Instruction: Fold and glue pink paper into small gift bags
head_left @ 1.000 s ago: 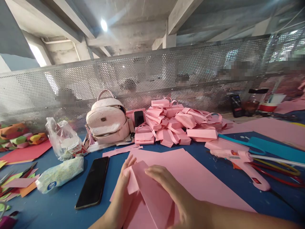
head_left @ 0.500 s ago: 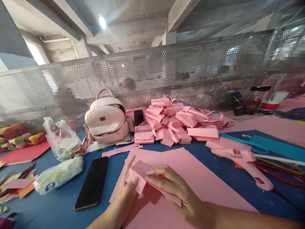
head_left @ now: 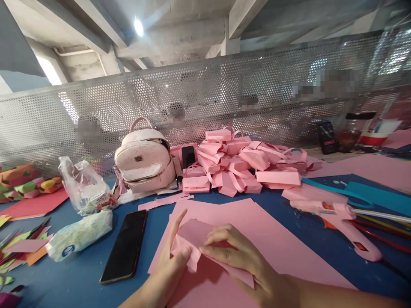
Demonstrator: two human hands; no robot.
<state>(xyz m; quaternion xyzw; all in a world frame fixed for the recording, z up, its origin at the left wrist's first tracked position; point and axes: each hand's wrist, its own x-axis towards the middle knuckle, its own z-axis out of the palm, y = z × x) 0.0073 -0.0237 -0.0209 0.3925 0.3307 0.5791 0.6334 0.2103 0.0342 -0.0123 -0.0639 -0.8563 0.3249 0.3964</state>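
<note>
Between my two hands is a folded piece of pink paper (head_left: 196,234), held just above large pink paper sheets (head_left: 269,239) on the blue table. My left hand (head_left: 175,261) grips its left end, thumb on the near face and index finger pointing up. On the right side, my right hand (head_left: 237,252) pinches the paper along its fold, fingers on top. A lower flap reaches out under the right palm. Behind the sheets lies a heap of folded pink paper pieces (head_left: 234,162), several with loop-like strips.
A black phone (head_left: 125,246) and a tissue pack (head_left: 80,235) lie left. Farther back are a plastic bag (head_left: 80,184) and a pale pink backpack (head_left: 144,162). A pink glue gun (head_left: 340,222) rests right, its cord trailing off. A perforated metal screen (head_left: 199,98) borders the table's back.
My right hand has shifted slightly right along the folded paper. The paper's near flap now looks more bent beneath my left thumb. The view has turned a little.
</note>
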